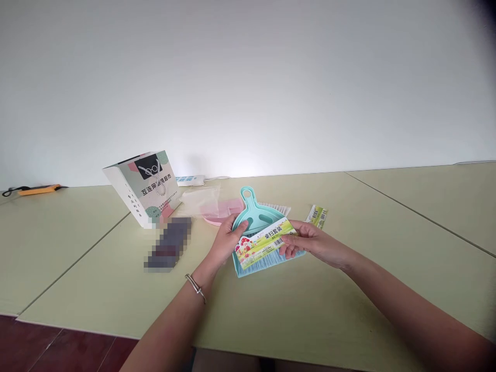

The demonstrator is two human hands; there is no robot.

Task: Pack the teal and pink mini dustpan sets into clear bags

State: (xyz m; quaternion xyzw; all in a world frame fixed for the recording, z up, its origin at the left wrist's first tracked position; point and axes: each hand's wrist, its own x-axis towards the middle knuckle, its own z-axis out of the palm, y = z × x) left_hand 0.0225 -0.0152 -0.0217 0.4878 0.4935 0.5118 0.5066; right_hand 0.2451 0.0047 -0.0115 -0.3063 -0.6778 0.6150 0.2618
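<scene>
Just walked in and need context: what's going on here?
A person's left hand grips a turquoise dustpan-and-brush set, while the right hand holds one end of a printed card that lies across its front. Behind it on the table, a pink plastic item sits partly under a translucent plastic bag. A second card lies just past the right hand; a paper bag stands to the left.

One camera over there, head-worn, looks forward and down across the table [325, 320], fairly near the left hand [223, 242] and right hand [310, 243], the wall [248, 93] at twelve o'clock, floor [65, 350] at eight.
</scene>
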